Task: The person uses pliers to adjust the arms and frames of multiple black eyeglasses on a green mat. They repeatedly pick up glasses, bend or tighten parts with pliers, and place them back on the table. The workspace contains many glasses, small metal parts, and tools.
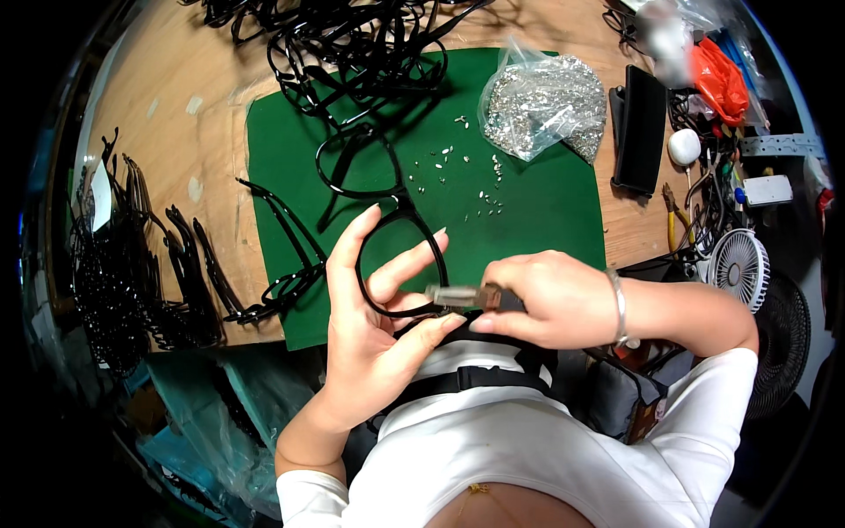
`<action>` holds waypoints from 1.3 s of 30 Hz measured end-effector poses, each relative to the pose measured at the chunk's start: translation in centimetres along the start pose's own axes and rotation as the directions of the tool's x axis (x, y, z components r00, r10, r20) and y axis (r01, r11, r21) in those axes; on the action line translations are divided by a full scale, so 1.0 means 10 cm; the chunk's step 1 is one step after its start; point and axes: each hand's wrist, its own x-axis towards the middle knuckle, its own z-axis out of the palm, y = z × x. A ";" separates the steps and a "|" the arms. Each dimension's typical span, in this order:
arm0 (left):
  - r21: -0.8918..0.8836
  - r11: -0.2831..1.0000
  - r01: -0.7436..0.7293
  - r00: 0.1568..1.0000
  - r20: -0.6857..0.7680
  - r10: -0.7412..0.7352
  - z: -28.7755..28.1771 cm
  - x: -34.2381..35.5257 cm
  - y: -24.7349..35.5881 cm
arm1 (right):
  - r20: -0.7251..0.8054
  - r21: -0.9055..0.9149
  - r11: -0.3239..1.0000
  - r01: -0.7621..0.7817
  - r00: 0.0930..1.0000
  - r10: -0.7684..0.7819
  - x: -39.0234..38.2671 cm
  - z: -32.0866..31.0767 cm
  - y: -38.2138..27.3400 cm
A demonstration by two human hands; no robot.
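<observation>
My left hand grips a black glossy glasses frame by its nearer rim, fingertips around it and thumb at the lower edge. My right hand is closed around a small tool with a metal front, whose end is at the frame's lower right corner. Both are over a green mat. Small shiny pieces lie scattered beyond my hands, beside a clear bag of silvery bits. Loose black frame parts lie left of my left hand.
Tangled black frames fill the back of the wooden table, with more piles at left. At right are a black case, red bag, yellow-handled pliers, cables and fans. Teal plastic-wrapped items sit below the table.
</observation>
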 end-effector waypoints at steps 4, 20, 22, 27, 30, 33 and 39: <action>0.050 0.999 0.006 1.000 0.003 -0.007 0.01 0.07 -0.05 | 0.084 0.130 0.969 -0.212 0.976 0.202 -0.04 -0.13 0.10; -0.049 0.999 0.020 1.000 0.023 -0.018 0.06 0.04 -0.08 | 0.089 -0.015 0.993 -0.118 0.989 0.119 0.00 0.05 0.04; -0.041 0.999 0.018 1.000 0.024 -0.017 0.05 0.05 -0.08 | 0.133 0.033 0.993 -0.114 0.985 0.109 0.00 0.01 0.04; 0.022 1.000 0.023 0.999 0.023 -0.023 0.02 0.04 -0.08 | 0.296 0.402 0.912 -0.082 0.954 -0.044 0.00 -0.13 0.32; 0.022 0.998 0.054 0.999 -0.006 -0.054 0.08 0.09 -0.06 | 0.184 0.279 0.942 -0.186 0.973 0.138 0.03 -0.08 0.43; 0.069 0.997 0.040 0.999 -0.020 -0.039 0.05 0.07 -0.17 | -0.202 0.068 0.991 -0.116 0.971 0.127 0.00 0.25 0.62; -0.041 0.995 -0.096 0.995 -0.025 0.095 0.00 -0.28 -0.30 | -0.319 0.017 0.980 -0.196 0.928 0.191 0.01 -0.06 0.58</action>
